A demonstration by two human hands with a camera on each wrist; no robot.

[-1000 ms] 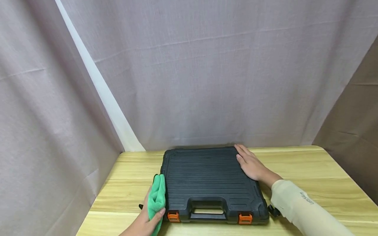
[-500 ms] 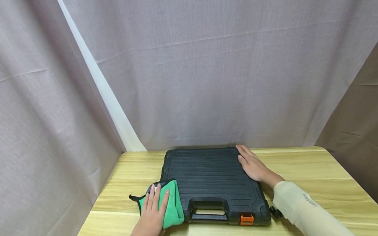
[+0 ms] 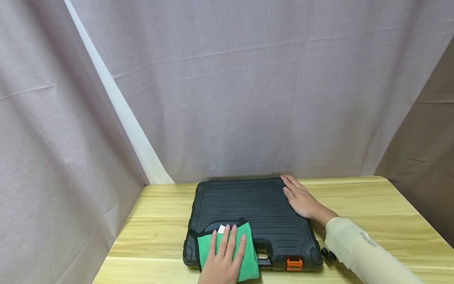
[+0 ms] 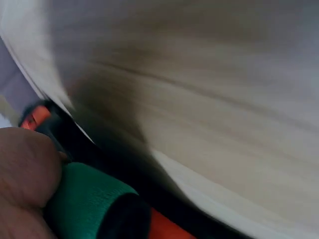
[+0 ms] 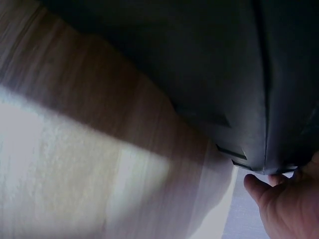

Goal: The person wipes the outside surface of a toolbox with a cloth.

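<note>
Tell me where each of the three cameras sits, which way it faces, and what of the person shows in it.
Head: worn on the head, looks forward and down at the black case on the wooden table; shows the left hand flat on the green cloth, the right hand and its sleeve.
Left wrist: blurred, low by the table; shows part of the left hand on the green cloth.
Right wrist: low along the table toward the case's corner; shows right hand fingers.
All three views share the case and the table.

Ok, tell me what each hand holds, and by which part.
Neither grips anything. The left hand presses the cloth flat on the case; the right hand rests on its far right corner.
</note>
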